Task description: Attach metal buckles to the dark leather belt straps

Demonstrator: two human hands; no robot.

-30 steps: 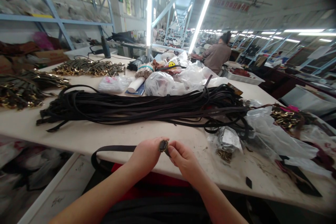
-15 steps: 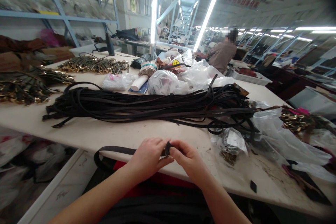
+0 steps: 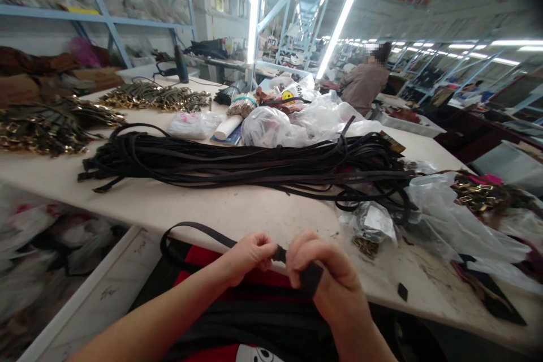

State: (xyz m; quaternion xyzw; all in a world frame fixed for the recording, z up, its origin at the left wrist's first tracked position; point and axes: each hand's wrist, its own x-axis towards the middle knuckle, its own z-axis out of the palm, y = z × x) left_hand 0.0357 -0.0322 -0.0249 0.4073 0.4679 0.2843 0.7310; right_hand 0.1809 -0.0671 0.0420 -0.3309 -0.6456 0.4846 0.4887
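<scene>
A dark strap (image 3: 212, 232) loops out to the left from my left hand (image 3: 253, 254), whose fingers are pinched round it near its end. My right hand (image 3: 324, 266) is closed on the end part of the same strap, and a wide dark flap shows below its fingers. Between the hands a short dark piece of the strap is visible; its details are blurred. Both hands are over the table's near edge, above my lap. Beyond them lies a long bundle of dark straps (image 3: 237, 164) across the table.
Piles of straps with gold-coloured buckles (image 3: 38, 127) lie at the left. A clear bag of small metal parts (image 3: 367, 246), a plastic sheet (image 3: 449, 220) and a small dark scrap (image 3: 402, 292) are at the right. Plastic bags (image 3: 267, 127) stand behind the bundle. Another person (image 3: 365, 87) works farther back.
My hands have moved apart, the right one turning and going right with the strap end. More of the wide flap now shows. The view has shifted slightly.
</scene>
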